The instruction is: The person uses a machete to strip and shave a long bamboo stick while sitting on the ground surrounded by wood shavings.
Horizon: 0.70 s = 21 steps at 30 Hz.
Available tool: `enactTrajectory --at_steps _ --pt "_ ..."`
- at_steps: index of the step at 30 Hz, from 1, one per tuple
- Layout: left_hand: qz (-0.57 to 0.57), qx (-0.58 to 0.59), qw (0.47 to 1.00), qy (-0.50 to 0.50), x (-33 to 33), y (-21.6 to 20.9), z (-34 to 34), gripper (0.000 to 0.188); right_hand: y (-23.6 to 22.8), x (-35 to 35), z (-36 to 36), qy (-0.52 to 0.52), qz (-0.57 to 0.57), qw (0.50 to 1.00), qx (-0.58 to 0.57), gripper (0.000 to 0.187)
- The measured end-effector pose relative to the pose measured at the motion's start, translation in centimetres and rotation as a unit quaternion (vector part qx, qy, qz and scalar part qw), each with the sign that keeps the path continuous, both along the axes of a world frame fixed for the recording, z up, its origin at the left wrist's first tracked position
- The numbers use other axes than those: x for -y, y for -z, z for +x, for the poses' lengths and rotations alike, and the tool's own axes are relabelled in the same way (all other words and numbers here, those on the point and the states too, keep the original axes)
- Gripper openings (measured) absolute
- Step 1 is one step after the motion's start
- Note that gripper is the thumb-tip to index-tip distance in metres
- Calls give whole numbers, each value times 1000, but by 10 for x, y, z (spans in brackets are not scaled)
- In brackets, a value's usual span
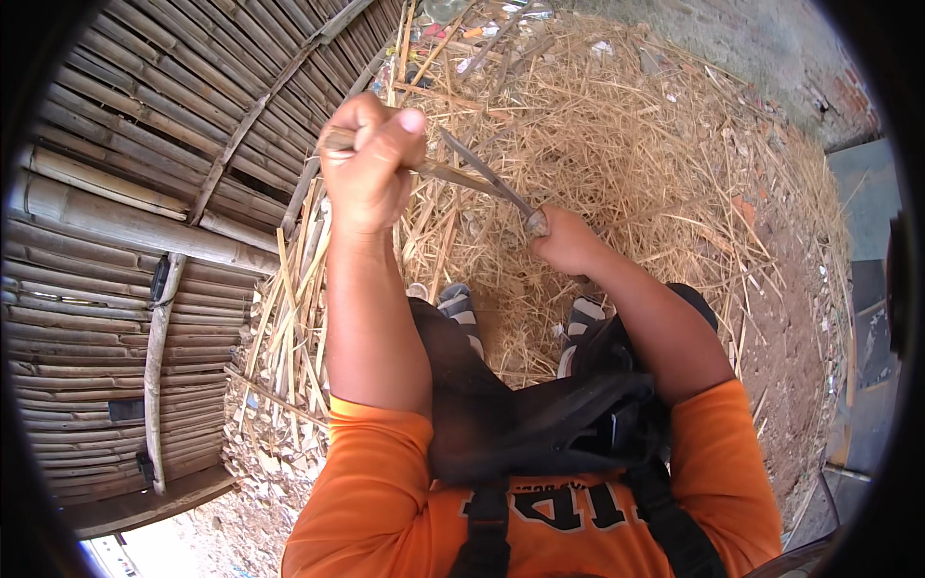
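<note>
My left hand [374, 169] is raised at the centre left, its fingers wrapped round a thin strip of wood or bamboo [451, 176]. One end of the strip pokes out on the left of the fist, and the rest slants down to the right. Lower and to the right, my right hand [570, 241] is closed on the handle of a knife [489, 175]. Its narrow blade points up and left and meets or crosses the strip near the strip's right end; whether they touch I cannot tell. The fingers of my right hand are partly hidden.
Shavings and straw-like strips [617, 144] cover the ground ahead. My feet in striped footwear [459, 306] show below my hands. A bamboo slat wall [145, 116] rises at the left, a rough wall [761, 48] at the far right, and grey panels [867, 202] at the right edge.
</note>
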<state>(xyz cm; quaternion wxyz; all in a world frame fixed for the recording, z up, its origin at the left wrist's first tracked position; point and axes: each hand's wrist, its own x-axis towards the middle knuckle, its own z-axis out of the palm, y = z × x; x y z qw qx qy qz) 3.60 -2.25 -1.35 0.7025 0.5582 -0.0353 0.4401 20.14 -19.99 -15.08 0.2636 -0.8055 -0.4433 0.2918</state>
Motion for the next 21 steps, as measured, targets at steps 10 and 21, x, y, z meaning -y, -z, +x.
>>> enactTrajectory --at_steps 10,21 --pt "-56 23 994 -89 -7 6 1 47 -1 1 -26 -10 145 989 -19 32" --pt "-59 10 993 -98 -5 -2 -1 48 -24 -2 -12 66 225 970 -65 36"
